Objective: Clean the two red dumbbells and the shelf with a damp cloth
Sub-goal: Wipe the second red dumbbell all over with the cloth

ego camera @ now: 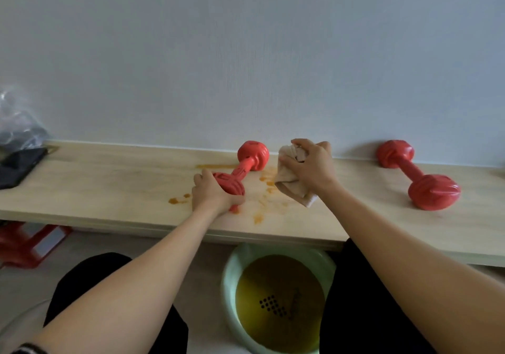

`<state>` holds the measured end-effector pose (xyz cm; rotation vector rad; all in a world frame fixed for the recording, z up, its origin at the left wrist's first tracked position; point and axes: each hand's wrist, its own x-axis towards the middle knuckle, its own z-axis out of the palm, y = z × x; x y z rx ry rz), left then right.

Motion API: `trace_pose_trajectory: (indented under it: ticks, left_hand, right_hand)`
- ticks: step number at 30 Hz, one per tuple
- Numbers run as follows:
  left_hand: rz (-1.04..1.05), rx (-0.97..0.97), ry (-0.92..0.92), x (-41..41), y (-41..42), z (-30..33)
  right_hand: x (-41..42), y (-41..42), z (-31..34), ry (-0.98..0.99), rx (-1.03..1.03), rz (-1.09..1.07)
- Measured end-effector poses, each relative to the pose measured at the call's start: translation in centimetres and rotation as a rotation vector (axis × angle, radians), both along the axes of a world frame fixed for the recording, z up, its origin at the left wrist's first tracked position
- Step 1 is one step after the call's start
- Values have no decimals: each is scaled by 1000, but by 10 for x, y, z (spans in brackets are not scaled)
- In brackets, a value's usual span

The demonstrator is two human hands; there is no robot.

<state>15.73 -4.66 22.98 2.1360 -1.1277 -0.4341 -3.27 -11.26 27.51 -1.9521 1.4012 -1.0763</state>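
A red dumbbell (246,166) lies on the pale wooden shelf (109,189) near its middle. My left hand (211,192) grips the dumbbell's near head. My right hand (310,166) holds a bunched beige cloth (292,187) just right of that dumbbell; the cloth's lower corner hangs over the shelf. A second red dumbbell (418,174) lies alone at the right, its far head against the wall. Orange stains (258,218) are smeared on the shelf around the first dumbbell.
A light green basin (232,280) of yellowish water stands on the floor under the shelf edge, between my knees. A dark flat object (19,166) and a plastic bag (16,124) sit at the shelf's left end. A red stool (24,247) stands lower left.
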Motion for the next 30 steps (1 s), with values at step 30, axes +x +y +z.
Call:
trace_pose_trajectory:
  ticks: [30]
  left_hand:
    - [-578,-65,-510,-35,-66,2]
  right_hand:
    - [-66,-45,-35,-166,23,-197]
